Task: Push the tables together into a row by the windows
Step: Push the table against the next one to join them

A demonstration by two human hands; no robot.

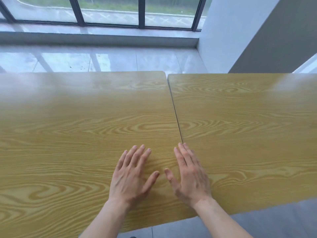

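Note:
Two yellow wood-grain tables stand side by side in front of the windows (pixel 109 12). The left table (pixel 68 127) and the right table (pixel 248 121) meet along a thin dark seam (pixel 176 115) that runs away from me, slightly wider at the far end. My left hand (pixel 132 176) lies flat, palm down, on the left table, fingers spread. My right hand (pixel 190 176) lies flat across the near end of the seam, fingertips on the joint. Neither hand holds anything.
A strip of glossy tiled floor (pixel 103 60) separates the tables' far edges from a low sill (pixel 103 39) under the windows. A white wall and grey pillar (pixel 257 35) rise at the right. Grey floor (pixel 257 220) shows at the near edge.

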